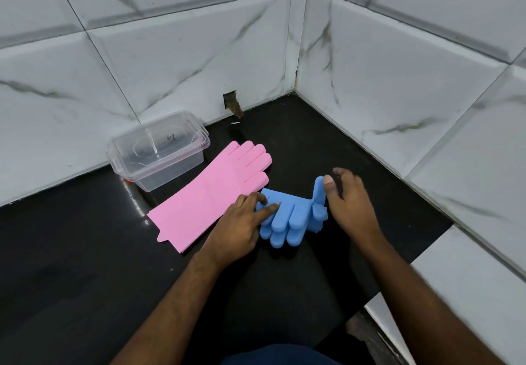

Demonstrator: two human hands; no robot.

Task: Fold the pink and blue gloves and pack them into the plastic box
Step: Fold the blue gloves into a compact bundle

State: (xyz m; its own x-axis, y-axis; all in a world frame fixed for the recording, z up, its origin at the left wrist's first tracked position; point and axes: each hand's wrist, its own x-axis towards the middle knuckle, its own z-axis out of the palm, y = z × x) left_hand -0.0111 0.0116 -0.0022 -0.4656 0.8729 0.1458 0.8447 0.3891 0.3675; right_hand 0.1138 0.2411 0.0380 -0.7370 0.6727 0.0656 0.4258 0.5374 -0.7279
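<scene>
A person's left hand presses down on the blue gloves, its fingers stretched almost flat across the top of the folded bundle, on a black counter in a tiled corner. The right hand stands just beside the bundle's right end, thumb tip against an upturned flap of blue rubber; its other fingers curve loosely behind the flap, and whether they pinch it cannot be told from this angle. The blue gloves lie doubled over, their fingertips pointing toward the person, in the middle of the counter between the two hands.

Touching them on the left, the pink gloves lie flat and unfolded, stacked one on the other, cuffs toward the near left and fingers toward the far wall. Just beyond the pink fingers, against the wall, stands the clear plastic box, open at the top, with what looks like its lid nested beneath it. Nothing can be seen inside it.

White marble-patterned tiles line both walls, meeting at a dark, stained seam, and a small notch is cut in the left wall at counter level.
</scene>
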